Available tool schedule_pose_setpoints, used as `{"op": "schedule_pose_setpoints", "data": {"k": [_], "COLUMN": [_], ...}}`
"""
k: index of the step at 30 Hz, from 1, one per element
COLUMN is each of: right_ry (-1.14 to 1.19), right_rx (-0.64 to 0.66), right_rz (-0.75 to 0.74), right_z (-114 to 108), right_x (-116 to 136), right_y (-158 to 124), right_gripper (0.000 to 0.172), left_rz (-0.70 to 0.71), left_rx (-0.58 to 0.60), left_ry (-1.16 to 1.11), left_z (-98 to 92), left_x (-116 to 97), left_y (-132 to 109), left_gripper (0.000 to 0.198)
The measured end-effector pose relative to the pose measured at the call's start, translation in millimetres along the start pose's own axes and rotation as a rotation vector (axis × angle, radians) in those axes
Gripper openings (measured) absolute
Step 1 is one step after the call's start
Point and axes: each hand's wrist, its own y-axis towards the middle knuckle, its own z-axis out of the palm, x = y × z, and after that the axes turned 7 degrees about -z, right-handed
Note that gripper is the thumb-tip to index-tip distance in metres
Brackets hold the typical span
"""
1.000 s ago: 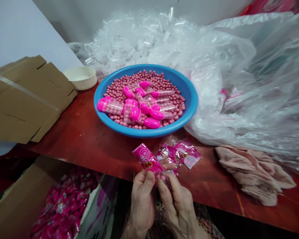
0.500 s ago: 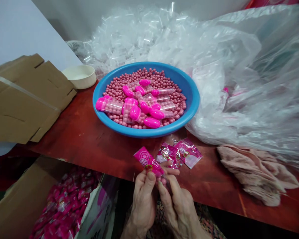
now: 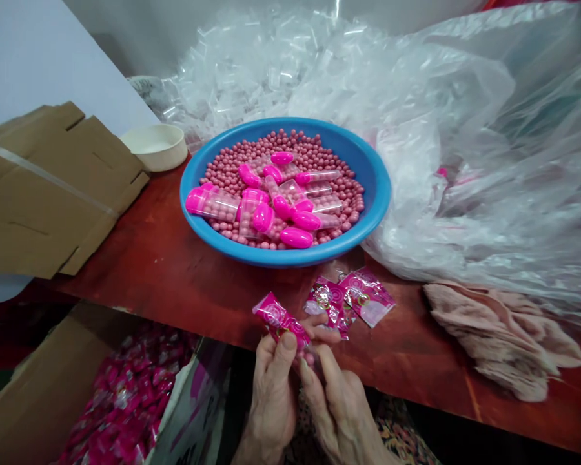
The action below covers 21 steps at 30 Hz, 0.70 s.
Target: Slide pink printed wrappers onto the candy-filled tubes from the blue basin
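One pink packet [image 3: 281, 320] points forward-left, long axis diagonal.

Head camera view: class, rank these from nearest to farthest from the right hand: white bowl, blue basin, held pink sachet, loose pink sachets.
1. Held pink sachet, touching the right hand.
2. Loose pink sachets, on the table ahead.
3. Blue basin, centre, beyond them.
4. White bowl, back left of the basin.

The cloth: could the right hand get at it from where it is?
Probably yes: the cloth lies to the right of the right hand, and nothing seems to stand between them. That hand is on the packet, though, so it would likely have to let go first.
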Motion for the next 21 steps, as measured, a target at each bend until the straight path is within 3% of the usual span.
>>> {"op": "schedule_pose_setpoints", "data": {"k": [7,11,21], "right_ry": [-0.11,-0.152,-0.06], "right_rx": [-0.079,-0.104,-0.114], "right_rz": [-0.077,-0.067,-0.04], "right_z": [16,26,15], "right_x": [-8,-9,0], "right_y": [-16,-28,-10], "right_gripper": [0.038,0.038,0.035], "left_rz": [-0.008,-0.01,-0.003], "left_rx": [-0.072,-0.12,0.005], "left_ry": [-0.101,-0.017,0.112], "left_z": [-4.4,-0.9,0.1], "left_x": [-3,-6,-6], "left_y": [4,2,-1], "left_gripper": [0.027,0.025,0.031]}}
